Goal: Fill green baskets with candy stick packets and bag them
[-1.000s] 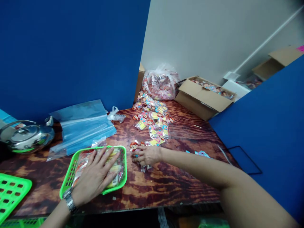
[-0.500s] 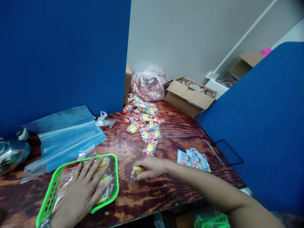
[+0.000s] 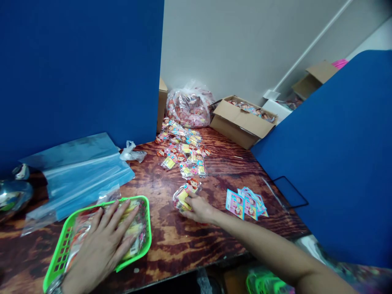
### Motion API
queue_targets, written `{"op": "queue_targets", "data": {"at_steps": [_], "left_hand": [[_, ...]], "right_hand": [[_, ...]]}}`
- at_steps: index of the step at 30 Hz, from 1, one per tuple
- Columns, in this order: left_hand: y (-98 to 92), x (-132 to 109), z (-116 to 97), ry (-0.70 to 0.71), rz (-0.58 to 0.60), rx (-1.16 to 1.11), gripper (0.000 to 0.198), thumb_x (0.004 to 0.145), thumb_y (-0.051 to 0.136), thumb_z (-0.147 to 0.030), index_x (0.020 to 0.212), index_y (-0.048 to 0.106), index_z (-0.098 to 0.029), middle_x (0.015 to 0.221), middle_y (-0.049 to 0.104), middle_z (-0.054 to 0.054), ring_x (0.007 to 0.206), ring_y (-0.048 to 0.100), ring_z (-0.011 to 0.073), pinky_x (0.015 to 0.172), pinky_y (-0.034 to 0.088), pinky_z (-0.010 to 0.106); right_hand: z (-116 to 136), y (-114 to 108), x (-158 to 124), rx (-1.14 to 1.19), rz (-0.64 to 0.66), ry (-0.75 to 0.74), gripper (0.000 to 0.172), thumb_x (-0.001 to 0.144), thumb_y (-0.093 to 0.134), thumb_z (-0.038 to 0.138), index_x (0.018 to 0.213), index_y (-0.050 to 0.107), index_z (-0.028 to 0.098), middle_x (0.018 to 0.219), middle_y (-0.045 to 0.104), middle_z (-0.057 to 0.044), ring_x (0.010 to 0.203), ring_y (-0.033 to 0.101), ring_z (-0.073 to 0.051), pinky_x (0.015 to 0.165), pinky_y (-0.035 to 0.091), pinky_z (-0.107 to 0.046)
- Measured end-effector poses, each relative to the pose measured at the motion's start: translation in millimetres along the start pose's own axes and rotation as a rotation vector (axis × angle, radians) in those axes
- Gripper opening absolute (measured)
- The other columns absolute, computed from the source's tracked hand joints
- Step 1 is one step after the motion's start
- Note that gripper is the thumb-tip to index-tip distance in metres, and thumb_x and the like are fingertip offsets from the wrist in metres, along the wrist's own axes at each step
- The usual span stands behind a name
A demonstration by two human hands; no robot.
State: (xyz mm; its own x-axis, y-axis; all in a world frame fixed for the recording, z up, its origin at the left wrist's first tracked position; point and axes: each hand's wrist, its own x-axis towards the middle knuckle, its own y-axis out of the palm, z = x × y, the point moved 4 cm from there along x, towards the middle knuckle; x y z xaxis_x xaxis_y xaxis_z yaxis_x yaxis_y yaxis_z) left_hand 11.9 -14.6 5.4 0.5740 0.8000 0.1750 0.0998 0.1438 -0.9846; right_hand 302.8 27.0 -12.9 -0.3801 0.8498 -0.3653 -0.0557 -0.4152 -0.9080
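My left hand (image 3: 105,239) lies with spread fingers on clear packets (image 3: 134,237) inside a green plastic basket (image 3: 149,220) at the lower left. At the middle of the table, my right hand (image 3: 199,208) is closed on a small packet (image 3: 183,201) with yellow contents. A packet with a red-haired cartoon figure (image 3: 193,183) touches its far side. Beyond lies a loose pile of similar packets (image 3: 183,149). Several pink and blue printed cards (image 3: 235,203) are to the right of my right hand.
Blue plastic sheets (image 3: 88,179) and a crumpled clear bag (image 3: 131,153) lie at the left. A full clear bag (image 3: 190,107) and an open carton of packets (image 3: 243,122) stand at the back. Blue panels (image 3: 337,163) flank the wooden table (image 3: 171,253). A shiny metal object (image 3: 14,198) sits far left.
My right hand has moved slightly away from me and to the right with the packet, reaching the nearest packet of the pile. My left hand stays on the basket's contents.
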Motion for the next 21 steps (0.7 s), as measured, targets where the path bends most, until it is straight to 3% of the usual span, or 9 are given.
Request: {"op": "queue_targets", "data": {"at_steps": [4, 6, 9, 11, 13, 16, 18, 21], "left_hand": [[-2.9, 1, 0, 0.005, -0.016, -0.01, 0.065, 0.087, 0.042, -0.052, 0.144, 0.02, -0.031, 0.149, 0.03, 0.004, 0.136, 0.026, 0.0305, 0.108, 0.015, 0.051], [-5.5, 2, 0, 0.006, -0.025, -0.007, 0.064, 0.087, 0.042, -0.052, 0.144, 0.02, -0.032, 0.149, 0.03, 0.003, 0.135, 0.027, 0.0307, 0.108, 0.016, 0.052], [-9.7, 3, -1, 0.001, -0.044, -0.006, 0.064, 0.087, 0.042, -0.052, 0.144, 0.021, -0.031, 0.148, 0.032, 0.004, 0.134, 0.029, 0.0307, 0.107, 0.017, 0.051], [-11.6, 3, -2, -0.004, -0.047, -0.013, 0.064, 0.087, 0.042, -0.052, 0.144, 0.022, -0.031, 0.147, 0.034, 0.004, 0.134, 0.03, 0.0307, 0.107, 0.018, 0.051], [-12.2, 3, -3, -0.012, -0.039, -0.022, 0.063, 0.087, 0.041, -0.053, 0.144, 0.023, -0.031, 0.147, 0.034, 0.004, 0.134, 0.03, 0.0307, 0.108, 0.019, 0.051], [-11.5, 3, -4, -0.019, -0.03, -0.023, 0.063, 0.087, 0.041, -0.053, 0.143, 0.023, -0.031, 0.148, 0.032, 0.004, 0.134, 0.029, 0.0311, 0.107, 0.019, 0.052], [-10.7, 3, -4, -0.017, -0.036, -0.017, 0.063, 0.087, 0.042, -0.053, 0.143, 0.023, -0.031, 0.148, 0.032, 0.004, 0.134, 0.029, 0.0313, 0.107, 0.019, 0.051], [-10.1, 3, -3, -0.012, -0.057, -0.015, 0.063, 0.087, 0.042, -0.053, 0.143, 0.023, -0.031, 0.147, 0.033, 0.004, 0.133, 0.03, 0.0308, 0.107, 0.02, 0.05]], "right_hand": [[17, -11, -3, 0.005, 0.077, -0.175, 0.029, 0.081, 0.058, 0.041, 0.095, 0.061, 0.016, 0.093, 0.065, -0.009, 0.081, 0.061, -0.02, 0.068, 0.044, -0.026], [14, -21, 5, -0.086, 0.026, -0.301, 0.028, 0.081, 0.06, 0.037, 0.098, 0.061, 0.015, 0.111, 0.062, -0.013, 0.1, 0.058, -0.024, 0.08, 0.044, -0.03], [7, -25, 24, -0.255, -0.023, -0.47, 0.033, 0.078, 0.063, 0.035, 0.102, 0.062, 0.012, 0.137, 0.043, -0.018, 0.126, 0.039, -0.03, 0.099, 0.035, -0.039], [6, -20, 36, -0.335, 0.002, -0.536, 0.033, 0.078, 0.063, 0.037, 0.102, 0.063, 0.013, 0.14, 0.04, -0.017, 0.129, 0.034, -0.031, 0.102, 0.031, -0.043], [8, -13, 42, -0.389, 0.013, -0.573, 0.03, 0.081, 0.06, 0.036, 0.103, 0.062, 0.016, 0.132, 0.048, -0.015, 0.124, 0.041, -0.03, 0.1, 0.032, -0.046], [12, -7, 37, -0.447, -0.051, -0.575, 0.023, 0.089, 0.048, 0.026, 0.108, 0.058, 0.019, 0.108, 0.061, -0.011, 0.104, 0.054, -0.024, 0.097, 0.033, -0.045], [12, -6, 26, -0.429, -0.099, -0.538, 0.029, 0.092, 0.04, 0.019, 0.117, 0.053, 0.022, 0.101, 0.062, -0.009, 0.096, 0.056, -0.02, 0.095, 0.034, -0.041], [3, -8, 12, -0.251, -0.071, -0.296, 0.033, 0.087, 0.051, 0.03, 0.119, 0.052, 0.023, 0.102, 0.063, -0.008, 0.089, 0.058, -0.019, 0.08, 0.04, -0.031]]}}
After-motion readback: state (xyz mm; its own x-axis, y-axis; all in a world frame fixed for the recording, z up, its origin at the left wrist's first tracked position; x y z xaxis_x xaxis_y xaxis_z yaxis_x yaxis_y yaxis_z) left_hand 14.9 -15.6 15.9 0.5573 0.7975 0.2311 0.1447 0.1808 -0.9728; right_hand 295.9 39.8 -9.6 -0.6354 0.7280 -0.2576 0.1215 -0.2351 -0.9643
